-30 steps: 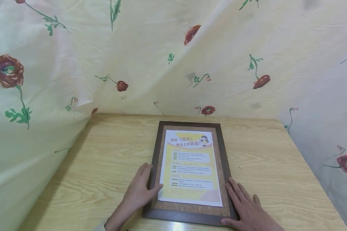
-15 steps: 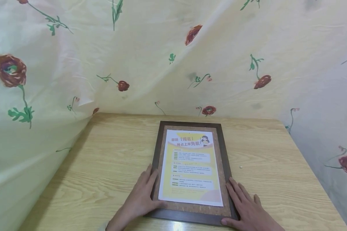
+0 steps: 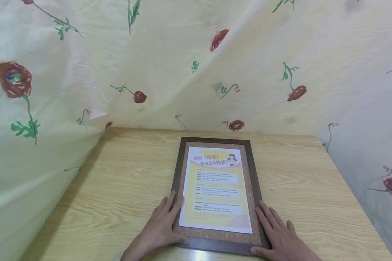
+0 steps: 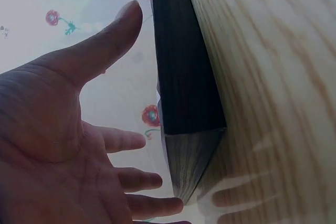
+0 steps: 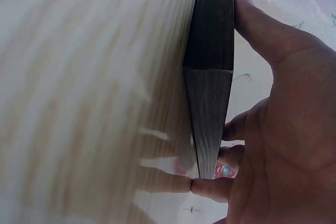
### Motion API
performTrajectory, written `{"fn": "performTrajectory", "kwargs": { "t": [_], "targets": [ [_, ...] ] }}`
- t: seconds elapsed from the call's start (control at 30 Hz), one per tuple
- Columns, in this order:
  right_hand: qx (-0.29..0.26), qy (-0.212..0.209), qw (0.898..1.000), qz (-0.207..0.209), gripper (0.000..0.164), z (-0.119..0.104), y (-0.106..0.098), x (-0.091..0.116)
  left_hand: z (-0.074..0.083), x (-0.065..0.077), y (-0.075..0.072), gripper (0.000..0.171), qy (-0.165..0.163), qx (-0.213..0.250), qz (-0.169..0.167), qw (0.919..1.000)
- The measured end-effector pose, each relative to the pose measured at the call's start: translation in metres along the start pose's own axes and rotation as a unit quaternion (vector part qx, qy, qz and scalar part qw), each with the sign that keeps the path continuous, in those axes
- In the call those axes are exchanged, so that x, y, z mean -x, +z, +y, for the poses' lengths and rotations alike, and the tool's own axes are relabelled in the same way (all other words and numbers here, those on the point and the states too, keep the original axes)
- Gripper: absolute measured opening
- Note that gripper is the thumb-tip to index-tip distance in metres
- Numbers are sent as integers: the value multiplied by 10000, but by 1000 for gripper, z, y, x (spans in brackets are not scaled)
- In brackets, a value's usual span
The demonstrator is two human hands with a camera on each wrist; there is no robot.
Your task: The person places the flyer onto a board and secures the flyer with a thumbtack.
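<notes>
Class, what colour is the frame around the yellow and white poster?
Dark brown. The frame shows best in the head view.

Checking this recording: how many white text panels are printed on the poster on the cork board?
3, stacked down the poster: the upper panel below the title, the middle panel, and the lowest panel. None appears hidden.

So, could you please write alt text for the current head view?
A person's left hand and right hand are at the near corners of a dark-framed corkboard bearing a yellow poster with Chinese text. The board lies on a wood-grain table before a floral cloth.
</notes>
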State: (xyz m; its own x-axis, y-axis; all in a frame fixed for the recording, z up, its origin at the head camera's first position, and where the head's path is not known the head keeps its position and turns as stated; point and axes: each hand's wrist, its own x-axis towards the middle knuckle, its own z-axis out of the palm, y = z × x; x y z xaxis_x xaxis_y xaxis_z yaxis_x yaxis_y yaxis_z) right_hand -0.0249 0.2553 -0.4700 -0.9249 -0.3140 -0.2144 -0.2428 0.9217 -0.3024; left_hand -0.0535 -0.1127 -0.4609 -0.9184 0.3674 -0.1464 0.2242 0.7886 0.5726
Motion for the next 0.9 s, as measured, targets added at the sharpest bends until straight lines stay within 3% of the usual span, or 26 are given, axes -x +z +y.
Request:
{"fn": "performTrajectory", "kwargs": {
  "t": [0.3, 0.57, 0.9],
  "targets": [
    [65, -51, 10000, 43, 119, 0, 0, 0, -2, 1, 1, 128, 130, -210, -147, 9996],
    [80, -57, 9999, 99, 119, 1, 1, -1, -1, -1, 1, 126, -30, -205, -344, 9992],
    [136, -38, 9998, 141, 118, 1, 3, 0, -1, 0, 1, 122, 93, -159, -326, 9993]
  ]
}}
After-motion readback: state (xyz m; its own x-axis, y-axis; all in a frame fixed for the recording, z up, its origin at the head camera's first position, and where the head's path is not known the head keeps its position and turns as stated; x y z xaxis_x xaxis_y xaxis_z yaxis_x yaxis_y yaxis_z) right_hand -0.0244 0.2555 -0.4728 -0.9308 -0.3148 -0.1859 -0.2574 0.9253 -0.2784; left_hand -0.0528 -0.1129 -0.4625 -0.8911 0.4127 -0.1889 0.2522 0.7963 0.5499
